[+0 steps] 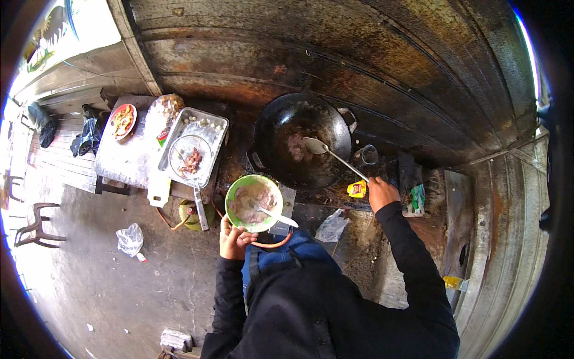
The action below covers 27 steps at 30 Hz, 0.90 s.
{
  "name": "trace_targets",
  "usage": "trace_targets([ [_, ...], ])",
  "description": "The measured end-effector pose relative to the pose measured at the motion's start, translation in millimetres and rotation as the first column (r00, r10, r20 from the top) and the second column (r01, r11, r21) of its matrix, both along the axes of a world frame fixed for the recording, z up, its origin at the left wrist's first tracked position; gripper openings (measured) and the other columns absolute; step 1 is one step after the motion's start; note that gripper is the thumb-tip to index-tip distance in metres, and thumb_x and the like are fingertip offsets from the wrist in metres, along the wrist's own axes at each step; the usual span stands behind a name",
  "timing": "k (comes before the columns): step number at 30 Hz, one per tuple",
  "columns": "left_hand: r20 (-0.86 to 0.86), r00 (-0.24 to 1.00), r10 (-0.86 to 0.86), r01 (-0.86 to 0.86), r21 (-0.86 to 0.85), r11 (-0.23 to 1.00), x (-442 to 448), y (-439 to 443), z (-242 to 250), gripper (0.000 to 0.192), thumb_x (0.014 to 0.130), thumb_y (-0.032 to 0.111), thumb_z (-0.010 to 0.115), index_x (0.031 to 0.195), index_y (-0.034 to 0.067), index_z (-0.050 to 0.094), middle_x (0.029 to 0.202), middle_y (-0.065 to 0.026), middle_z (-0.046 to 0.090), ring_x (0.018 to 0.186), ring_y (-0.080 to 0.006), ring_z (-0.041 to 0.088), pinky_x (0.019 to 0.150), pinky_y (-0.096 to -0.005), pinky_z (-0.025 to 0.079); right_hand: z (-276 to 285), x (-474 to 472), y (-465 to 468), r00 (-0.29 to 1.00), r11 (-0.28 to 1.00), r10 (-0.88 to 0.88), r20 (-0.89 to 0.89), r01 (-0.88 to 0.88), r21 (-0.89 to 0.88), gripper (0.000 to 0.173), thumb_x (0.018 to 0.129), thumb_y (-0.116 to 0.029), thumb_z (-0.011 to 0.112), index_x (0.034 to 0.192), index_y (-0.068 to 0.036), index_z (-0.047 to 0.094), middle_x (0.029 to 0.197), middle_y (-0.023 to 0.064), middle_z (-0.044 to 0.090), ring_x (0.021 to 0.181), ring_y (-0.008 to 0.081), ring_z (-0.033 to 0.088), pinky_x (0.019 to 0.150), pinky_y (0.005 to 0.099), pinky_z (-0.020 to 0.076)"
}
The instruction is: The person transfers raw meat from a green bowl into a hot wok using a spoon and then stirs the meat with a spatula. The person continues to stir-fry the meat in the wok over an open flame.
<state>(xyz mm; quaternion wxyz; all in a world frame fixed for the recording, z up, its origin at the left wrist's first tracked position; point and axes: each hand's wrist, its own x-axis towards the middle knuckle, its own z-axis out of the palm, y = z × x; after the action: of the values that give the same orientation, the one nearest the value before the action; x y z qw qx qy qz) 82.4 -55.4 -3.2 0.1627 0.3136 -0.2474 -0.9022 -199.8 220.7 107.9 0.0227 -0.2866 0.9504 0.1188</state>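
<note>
My left hand (234,238) grips the rim of a green bowl (230,190) just in front of the stove. Pale, battered-looking meat (251,197) lies in it, with a white spoon (280,217) leaning over the near edge. In my right hand (383,194) is the long handle of a metal wok spatula (317,146). Its blade rests inside a large black wok (278,121), touching or right beside a clump of meat (296,147) at the bottom. A yellow packet (357,189) lies close to my right hand.
Left of the wok, a metal tray (219,123) carries a strainer (197,184) with cooked pieces. Farther left are a plate of food (123,121) and a plastic bag (166,105). A glass (368,155) stands right of the wok. A gas cylinder (193,215) with an orange hose sits below.
</note>
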Motion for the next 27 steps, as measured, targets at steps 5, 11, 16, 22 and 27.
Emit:
trace_targets([
  [5, 0.029, 0.999, 0.019, -0.019, 0.001, 1.000, 15.3, -2.9, -3.9, 0.054, 0.079, 0.000, 0.041, 0.130, 0.013, 0.029, 0.097, -0.0185, 0.057, 0.064, -0.0257, 0.065, 0.054, -0.0310, 0.056, 4.5, 6.8, -14.6, 0.999, 0.999, 0.027, 0.025, -0.028, 0.042, 0.018, 0.085, -0.015, 0.048, 0.095, -0.005, 0.059, 0.089, 0.0109, 0.060, 0.072, 0.0317, 0.062, 0.059, 0.0427, 0.0498],
  [11, 0.038, 0.999, 0.019, -0.021, 0.048, 0.999, 33.3, -13.4, -10.0, 0.056, 0.081, 0.000, 0.045, 0.131, 0.012, 0.026, 0.103, -0.0196, 0.055, 0.066, -0.0290, 0.066, 0.055, -0.0331, 0.057, 24.8, -3.2, -15.5, 1.000, 1.000, -0.025, -0.005, 0.025, -0.018, 0.012, 0.083, -0.017, 0.054, 0.084, -0.005, 0.056, 0.083, 0.0120, 0.061, 0.075, 0.0339, 0.062, 0.060, 0.0446, 0.0499],
  [16, -0.025, 0.999, 0.046, -0.046, 0.014, 0.999, 30.3, -14.7, -1.2, 0.053, 0.082, -0.002, 0.043, 0.131, 0.011, 0.026, 0.105, -0.0190, 0.054, 0.066, -0.0294, 0.066, 0.055, -0.0335, 0.058, 22.8, -34.1, -43.3, 0.985, 0.989, -0.145, 0.094, 0.145, 0.006, 0.017, 0.086, -0.019, 0.052, 0.088, -0.006, 0.063, 0.081, 0.0167, 0.065, 0.077, 0.0357, 0.062, 0.068, 0.0461, 0.0503],
  [22, -0.039, 0.994, 0.097, -0.099, -0.038, 0.994, 14.9, -0.8, 11.6, 0.053, 0.082, -0.002, 0.043, 0.131, 0.011, 0.026, 0.108, -0.0189, 0.053, 0.067, -0.0295, 0.066, 0.056, -0.0336, 0.058, 18.1, -50.7, -66.3, 0.979, 0.993, -0.086, 0.185, 0.069, 0.096, 0.019, 0.083, -0.014, 0.052, 0.091, -0.003, 0.066, 0.086, 0.0190, 0.064, 0.082, 0.0352, 0.064, 0.071, 0.0448, 0.0513],
  [27, -0.040, 0.982, 0.182, -0.183, -0.026, 0.983, 5.6, 34.1, 13.0, 0.054, 0.082, 0.000, 0.043, 0.132, 0.011, 0.025, 0.107, -0.0185, 0.053, 0.068, -0.0288, 0.066, 0.057, -0.0334, 0.058, 3.8, -67.5, -58.7, 0.964, 0.994, -0.106, 0.246, 0.102, 0.031, 0.016, 0.080, -0.014, 0.058, 0.085, -0.001, 0.066, 0.085, 0.0210, 0.064, 0.082, 0.0367, 0.063, 0.071, 0.0455, 0.0510],
])
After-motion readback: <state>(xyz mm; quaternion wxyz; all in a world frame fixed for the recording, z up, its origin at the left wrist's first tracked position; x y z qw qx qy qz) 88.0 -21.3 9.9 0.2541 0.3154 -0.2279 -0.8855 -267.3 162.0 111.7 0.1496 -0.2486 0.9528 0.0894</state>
